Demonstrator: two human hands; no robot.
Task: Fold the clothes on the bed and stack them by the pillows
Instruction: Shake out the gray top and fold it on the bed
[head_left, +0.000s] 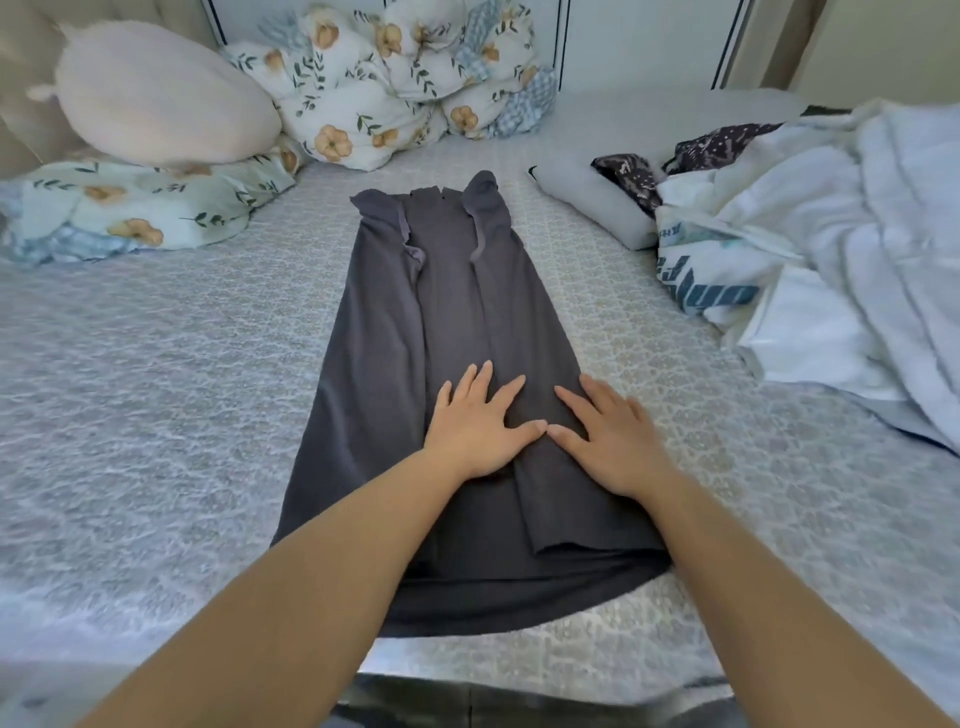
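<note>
Two bare forearms are extended from the lower edge of the view over the bed (156, 395), which is covered by a grey patterned sheet. The left hand (475, 423) and the right hand (608, 439) are laid flat, side by side, on a dark grey dress (441, 322); the fingers (480, 376) of both are held straight and spread, nothing being gripped, and the thumbs are brought almost tip to tip. The dress is spread lengthwise down the middle of the bed, its hem nearest the camera and its neckline at the far end. Both long sides are seen folded inward over the middle, and ruffled trim is visible near the top.

At the far left, a pale pink plush pillow (156, 98) is rested on a floral pillow (135, 208), and a bundled floral duvet (395, 78) is heaped against the headboard beside them. To the right, well apart from the dress, a folded grey garment (587, 202) is seen, with a dark patterned cloth (628, 176) and a white printed shirt (717, 270) lying against a rumpled pile of white and pale blue clothes (878, 234).
</note>
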